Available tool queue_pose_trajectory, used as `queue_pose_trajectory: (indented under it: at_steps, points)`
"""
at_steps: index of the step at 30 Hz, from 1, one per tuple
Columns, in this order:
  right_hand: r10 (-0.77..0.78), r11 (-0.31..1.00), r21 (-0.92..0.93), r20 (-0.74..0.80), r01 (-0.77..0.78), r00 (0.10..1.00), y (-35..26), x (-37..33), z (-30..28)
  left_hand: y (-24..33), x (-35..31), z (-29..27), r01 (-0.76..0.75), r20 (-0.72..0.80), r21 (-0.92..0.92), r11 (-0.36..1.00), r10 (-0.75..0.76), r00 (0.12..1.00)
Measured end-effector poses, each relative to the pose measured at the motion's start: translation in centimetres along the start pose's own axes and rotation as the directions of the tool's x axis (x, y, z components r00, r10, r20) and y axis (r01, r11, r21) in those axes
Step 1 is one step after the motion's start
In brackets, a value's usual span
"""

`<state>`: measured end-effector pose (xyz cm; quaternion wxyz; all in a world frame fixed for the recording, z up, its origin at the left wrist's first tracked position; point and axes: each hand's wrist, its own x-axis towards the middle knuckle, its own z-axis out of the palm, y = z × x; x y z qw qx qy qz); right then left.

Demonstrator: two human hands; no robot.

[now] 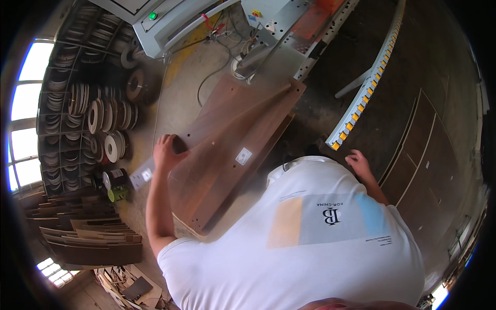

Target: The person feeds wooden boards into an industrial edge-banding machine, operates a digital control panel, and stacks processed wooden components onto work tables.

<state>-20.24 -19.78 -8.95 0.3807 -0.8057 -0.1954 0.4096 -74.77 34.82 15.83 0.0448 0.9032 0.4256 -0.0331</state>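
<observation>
My left hand point(166, 154) is over a narrow greyish board, blurred by motion, with a white label point(141, 178) near its lower end. Thumb and fingers are spread in a wide curve, and no firm hold shows. Beside this hand, a stack of brown wooden panels point(206, 178) lies at a slant. The top panel has small drilled holes and a white label point(243, 156). Out to the right, my right hand point(360, 164) is bent up with its fingers curled in, and nothing shows in it. It is just below the end of a roller rail point(356, 116) with yellow rollers, apart from it.
A grey machine point(274, 23) stands ahead, with cables point(227, 57) on the floor beside it. Racks of edge-band rolls point(98, 113) line the left. Board offcuts point(93, 240) are stacked at lower left. More large brown panels point(429, 155) lie at the right.
</observation>
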Motion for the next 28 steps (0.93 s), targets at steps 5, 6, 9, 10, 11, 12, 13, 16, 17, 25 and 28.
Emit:
queue_pose_trajectory:
  at_steps: [5,6,9,10,11,12,13,16,17,25,28]
  points:
    - [0.075,0.997,0.003,0.041,-0.075,0.996,-1.4,0.2,0.5,8.4,0.9,6.0,0.153,-0.096,-0.153,0.976,-0.169,0.981]
    - [0.087,0.996,-0.002,0.049,-0.087,0.995,-1.4,0.2,0.6,10.0,1.4,6.8,0.137,-0.11,-0.149,0.979,-0.154,0.982]
    - [0.1,0.995,0.003,0.064,-0.1,0.993,-1.6,0.1,0.7,14.4,2.8,8.6,0.076,-0.167,-0.143,0.987,-0.1,0.981]
    - [0.108,0.994,0.02,0.058,-0.11,0.992,-1.6,0.0,0.7,15.6,3.4,9.0,0.042,-0.194,-0.146,0.988,-0.07,0.979]
    - [0.116,0.992,0.036,0.051,-0.118,0.992,-1.5,-0.1,0.6,16.7,4.2,9.2,0.007,-0.221,-0.15,0.989,-0.041,0.974]
    - [0.124,0.991,0.052,0.043,-0.126,0.991,-1.5,-0.3,0.6,17.5,5.1,9.3,-0.07,-0.228,-0.189,0.979,0.025,0.973]
    - [0.135,0.989,0.051,0.041,-0.137,0.99,-1.5,-0.4,0.5,18.4,6.2,8.9,-0.147,-0.238,-0.226,0.963,0.092,0.967]
    - [0.147,0.988,0.039,0.031,-0.148,0.989,-1.6,-0.8,0.2,20.5,9.5,9.3,-0.325,-0.235,-0.283,0.902,0.263,0.936]
    - [0.143,0.989,0.034,0.017,-0.143,0.99,-0.8,-0.8,0.1,21.3,10.8,9.5,-0.38,-0.22,-0.284,0.88,0.326,0.919]
    - [0.139,0.99,0.03,-0.037,-0.138,0.99,2.0,-1.1,-0.2,22.9,16.0,10.5,-0.582,-0.279,-0.162,0.797,0.529,0.802]
    - [0.162,0.987,-0.021,-0.03,-0.162,0.986,6.6,-0.7,-0.3,23.6,17.4,10.5,-0.566,-0.251,-0.145,0.811,0.524,0.814]
